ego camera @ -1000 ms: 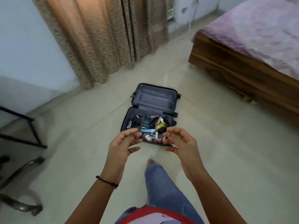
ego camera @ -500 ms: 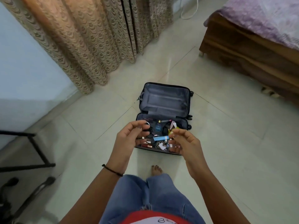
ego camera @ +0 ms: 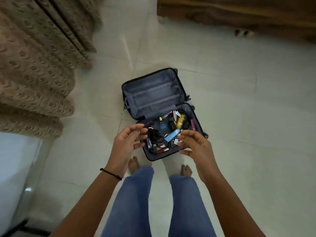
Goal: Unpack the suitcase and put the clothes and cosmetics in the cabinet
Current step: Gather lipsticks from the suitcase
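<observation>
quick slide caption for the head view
Left hand and right hand hover open over cosmetics in an open suitcase on a tiled floor.

Open dark hard-shell suitcase [ego camera: 153,93] on pale tiled floor [ego camera: 239,117].
In its near half, small cosmetics [ego camera: 164,127]; left of it, beige patterned curtain [ego camera: 34,65]; behind-right, brown wooden bed frame [ego camera: 239,14]; before it, bare feet [ego camera: 134,164].

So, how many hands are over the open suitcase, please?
2. The left hand hovers over the left edge of the suitcase, at its filled near half; the right hand over that half's right side.
</observation>
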